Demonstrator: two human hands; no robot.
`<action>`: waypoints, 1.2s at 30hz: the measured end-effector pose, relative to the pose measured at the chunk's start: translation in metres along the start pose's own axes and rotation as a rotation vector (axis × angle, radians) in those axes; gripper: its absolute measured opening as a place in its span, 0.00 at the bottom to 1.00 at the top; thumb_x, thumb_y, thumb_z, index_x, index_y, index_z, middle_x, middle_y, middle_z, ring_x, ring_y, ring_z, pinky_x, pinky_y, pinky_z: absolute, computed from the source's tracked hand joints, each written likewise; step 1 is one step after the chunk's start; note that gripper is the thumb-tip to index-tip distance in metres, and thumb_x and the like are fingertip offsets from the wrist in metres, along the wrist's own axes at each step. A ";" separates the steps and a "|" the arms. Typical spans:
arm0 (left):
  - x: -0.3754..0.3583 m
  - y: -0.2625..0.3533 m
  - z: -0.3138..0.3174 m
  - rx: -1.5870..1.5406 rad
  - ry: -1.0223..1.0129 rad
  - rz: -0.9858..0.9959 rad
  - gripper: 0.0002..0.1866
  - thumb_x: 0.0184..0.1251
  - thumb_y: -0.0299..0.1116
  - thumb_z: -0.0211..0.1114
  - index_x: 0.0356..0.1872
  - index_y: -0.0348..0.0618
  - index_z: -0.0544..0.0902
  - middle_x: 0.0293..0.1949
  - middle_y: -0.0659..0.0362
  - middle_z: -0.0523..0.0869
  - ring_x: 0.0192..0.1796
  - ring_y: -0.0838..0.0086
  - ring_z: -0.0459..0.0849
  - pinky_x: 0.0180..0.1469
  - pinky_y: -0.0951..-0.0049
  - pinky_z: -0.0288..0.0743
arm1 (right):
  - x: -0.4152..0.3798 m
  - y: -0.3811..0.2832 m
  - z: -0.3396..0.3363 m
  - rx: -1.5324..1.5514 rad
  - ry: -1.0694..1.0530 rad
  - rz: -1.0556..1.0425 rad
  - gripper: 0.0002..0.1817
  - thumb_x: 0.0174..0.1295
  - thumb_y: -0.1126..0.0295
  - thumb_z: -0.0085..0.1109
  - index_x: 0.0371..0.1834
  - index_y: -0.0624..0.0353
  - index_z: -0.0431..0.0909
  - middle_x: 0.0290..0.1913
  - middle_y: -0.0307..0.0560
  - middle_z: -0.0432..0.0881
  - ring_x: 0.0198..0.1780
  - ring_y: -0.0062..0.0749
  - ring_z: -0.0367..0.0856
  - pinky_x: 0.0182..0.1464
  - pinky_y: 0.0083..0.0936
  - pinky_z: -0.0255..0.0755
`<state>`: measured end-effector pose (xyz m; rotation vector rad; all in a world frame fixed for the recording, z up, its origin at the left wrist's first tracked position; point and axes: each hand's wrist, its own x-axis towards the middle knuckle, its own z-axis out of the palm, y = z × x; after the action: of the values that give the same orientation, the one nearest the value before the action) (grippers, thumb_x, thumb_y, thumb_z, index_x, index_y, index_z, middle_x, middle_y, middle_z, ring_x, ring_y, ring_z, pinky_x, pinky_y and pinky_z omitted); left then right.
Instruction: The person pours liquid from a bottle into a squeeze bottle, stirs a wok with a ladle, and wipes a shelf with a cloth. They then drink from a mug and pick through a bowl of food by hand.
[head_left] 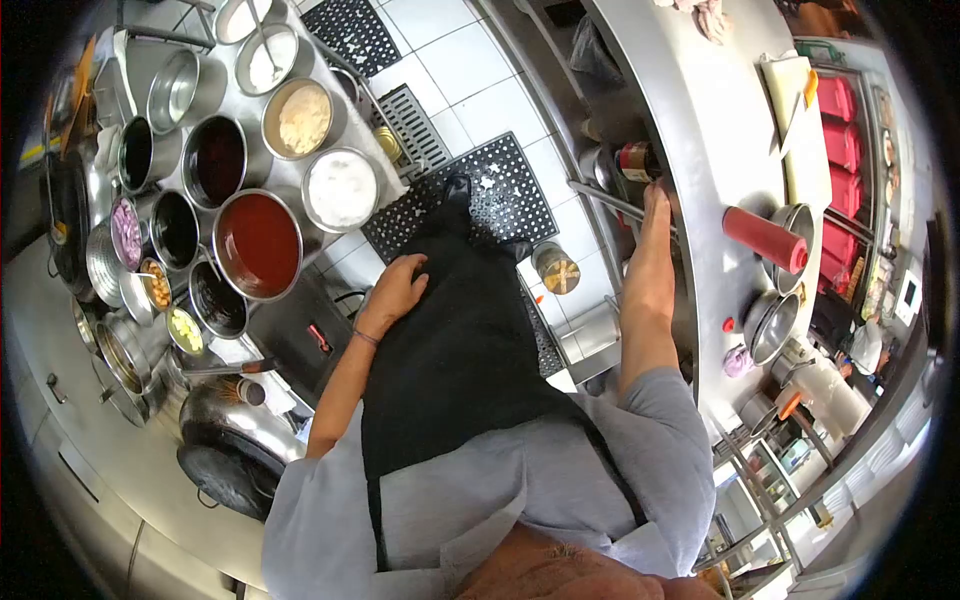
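My left hand (397,289) hangs beside the black apron (460,340), its fingers loosely spread with nothing in them. The nearest pot to it is a large steel one of red sauce (260,245). On the other side, my right hand (655,208) reaches to the edge of the steel counter, at a shelf below the top. Its fingertips are right by a dark bottle with a red and yellow label (634,162), and a metal bar (605,198) ends close to the hand. I cannot tell whether these fingers grip the bottle.
Pots of white (342,190), pale (304,118) and dark sauces crowd the left station; a blackened wok (230,465) sits lower. A red squeeze bottle (765,240) lies on the right counter (690,120) by steel bowls (773,328). A jar (556,270) and a rubber mat (510,195) are on the floor.
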<state>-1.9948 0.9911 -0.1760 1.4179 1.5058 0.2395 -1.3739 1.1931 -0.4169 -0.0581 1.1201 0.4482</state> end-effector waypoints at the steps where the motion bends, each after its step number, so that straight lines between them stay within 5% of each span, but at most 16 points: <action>1: 0.000 -0.001 0.001 -0.028 0.004 0.005 0.18 0.66 0.29 0.65 0.56 0.35 0.80 0.47 0.45 0.85 0.52 0.51 0.84 0.56 0.57 0.78 | 0.005 -0.004 0.006 0.103 0.042 -0.004 0.17 0.76 0.64 0.48 0.61 0.57 0.78 0.63 0.43 0.79 0.60 0.36 0.77 0.62 0.32 0.70; 7: 0.001 0.006 -0.011 0.047 0.057 -0.063 0.18 0.66 0.29 0.66 0.55 0.34 0.81 0.48 0.45 0.86 0.52 0.50 0.84 0.56 0.57 0.78 | -0.018 0.017 0.006 0.357 -0.053 0.027 0.19 0.74 0.59 0.51 0.58 0.61 0.80 0.56 0.49 0.82 0.55 0.41 0.81 0.58 0.35 0.74; 9: 0.006 0.007 -0.011 0.061 0.022 -0.078 0.18 0.66 0.29 0.66 0.56 0.34 0.81 0.49 0.45 0.86 0.53 0.51 0.85 0.56 0.58 0.78 | -0.033 0.026 0.014 0.920 -0.158 0.145 0.20 0.73 0.57 0.52 0.57 0.62 0.81 0.53 0.50 0.84 0.53 0.42 0.82 0.56 0.36 0.75; 11: 0.011 0.006 -0.012 0.105 -0.036 -0.075 0.19 0.68 0.28 0.66 0.58 0.34 0.80 0.52 0.43 0.86 0.54 0.53 0.86 0.58 0.59 0.78 | -0.051 0.036 0.017 2.171 -0.114 0.549 0.21 0.73 0.56 0.53 0.55 0.63 0.81 0.51 0.52 0.85 0.51 0.44 0.83 0.55 0.37 0.76; 14: 0.019 0.006 -0.014 0.113 -0.060 -0.053 0.19 0.67 0.28 0.66 0.58 0.35 0.80 0.52 0.44 0.86 0.54 0.53 0.86 0.57 0.60 0.79 | -0.072 0.053 0.014 2.500 0.036 0.711 0.23 0.72 0.53 0.55 0.54 0.64 0.82 0.47 0.55 0.86 0.48 0.46 0.85 0.52 0.38 0.78; 17: 0.031 0.020 -0.012 0.160 -0.075 0.001 0.19 0.67 0.27 0.67 0.58 0.35 0.80 0.52 0.45 0.86 0.53 0.53 0.86 0.57 0.60 0.79 | -0.110 0.060 -0.010 2.571 0.188 0.660 0.25 0.71 0.51 0.57 0.52 0.66 0.83 0.44 0.58 0.88 0.45 0.49 0.87 0.50 0.40 0.80; 19: 0.047 0.029 -0.006 0.117 -0.076 0.084 0.19 0.66 0.28 0.67 0.56 0.34 0.80 0.50 0.45 0.86 0.53 0.51 0.85 0.56 0.58 0.79 | -0.141 0.041 -0.047 2.691 0.540 0.825 0.27 0.71 0.49 0.58 0.50 0.67 0.84 0.41 0.59 0.89 0.43 0.50 0.88 0.49 0.40 0.81; 21: 0.061 0.045 0.001 0.078 -0.108 0.178 0.18 0.65 0.28 0.67 0.56 0.34 0.80 0.49 0.45 0.86 0.53 0.51 0.85 0.56 0.58 0.78 | -0.147 -0.010 -0.093 2.575 1.356 1.184 0.17 0.70 0.62 0.64 0.44 0.69 0.85 0.35 0.54 0.89 0.42 0.40 0.88 0.44 0.35 0.81; 23: 0.075 0.063 0.005 0.044 -0.137 0.264 0.19 0.66 0.28 0.67 0.56 0.34 0.80 0.50 0.45 0.85 0.54 0.50 0.85 0.56 0.58 0.78 | -0.237 -0.025 -0.089 3.171 0.953 0.656 0.16 0.70 0.63 0.64 0.47 0.69 0.84 0.34 0.49 0.88 0.37 0.31 0.88 0.40 0.30 0.81; 25: 0.090 0.082 0.010 0.068 -0.195 0.351 0.19 0.66 0.27 0.66 0.57 0.34 0.80 0.50 0.44 0.85 0.53 0.50 0.84 0.57 0.58 0.78 | -0.299 -0.048 -0.071 3.381 0.949 0.775 0.14 0.71 0.65 0.63 0.45 0.68 0.85 0.32 0.45 0.88 0.31 0.25 0.86 0.35 0.25 0.81; 26: 0.095 0.091 0.012 0.075 -0.220 0.390 0.19 0.66 0.27 0.66 0.57 0.34 0.80 0.50 0.44 0.85 0.53 0.50 0.84 0.57 0.58 0.78 | -0.310 -0.069 -0.053 3.441 0.922 0.908 0.12 0.72 0.67 0.62 0.43 0.67 0.86 0.32 0.46 0.88 0.28 0.25 0.85 0.33 0.22 0.80; 29: 0.108 0.121 0.020 0.089 -0.244 0.487 0.18 0.66 0.27 0.66 0.56 0.34 0.80 0.49 0.44 0.85 0.53 0.49 0.84 0.57 0.57 0.78 | -0.322 -0.131 0.032 2.711 0.688 1.693 0.14 0.71 0.63 0.61 0.43 0.64 0.86 0.33 0.54 0.89 0.31 0.29 0.86 0.37 0.33 0.79; 31: 0.117 0.144 0.024 0.093 -0.242 0.524 0.17 0.66 0.27 0.65 0.56 0.35 0.81 0.49 0.44 0.85 0.53 0.49 0.84 0.57 0.57 0.77 | -0.302 -0.174 0.089 2.429 0.636 2.035 0.11 0.68 0.67 0.61 0.42 0.65 0.85 0.33 0.56 0.87 0.34 0.44 0.86 0.42 0.36 0.77; 34: 0.127 0.182 0.030 0.094 -0.195 0.619 0.16 0.67 0.26 0.65 0.54 0.34 0.81 0.47 0.44 0.86 0.52 0.49 0.84 0.56 0.57 0.78 | -0.285 -0.213 0.140 2.384 0.185 2.118 0.19 0.62 0.63 0.64 0.53 0.63 0.82 0.46 0.62 0.83 0.53 0.61 0.77 0.55 0.51 0.73; 36: 0.135 0.206 0.036 0.122 -0.176 0.662 0.16 0.66 0.26 0.65 0.54 0.33 0.81 0.47 0.44 0.86 0.50 0.50 0.85 0.54 0.59 0.79 | -0.273 -0.228 0.154 2.461 0.036 2.096 0.20 0.62 0.62 0.65 0.52 0.62 0.82 0.45 0.61 0.84 0.51 0.63 0.77 0.56 0.50 0.73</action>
<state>-1.8106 1.1464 -0.1141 1.9518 0.8821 0.4168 -1.2539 0.9396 -0.1497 -2.7610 -0.4661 -0.3505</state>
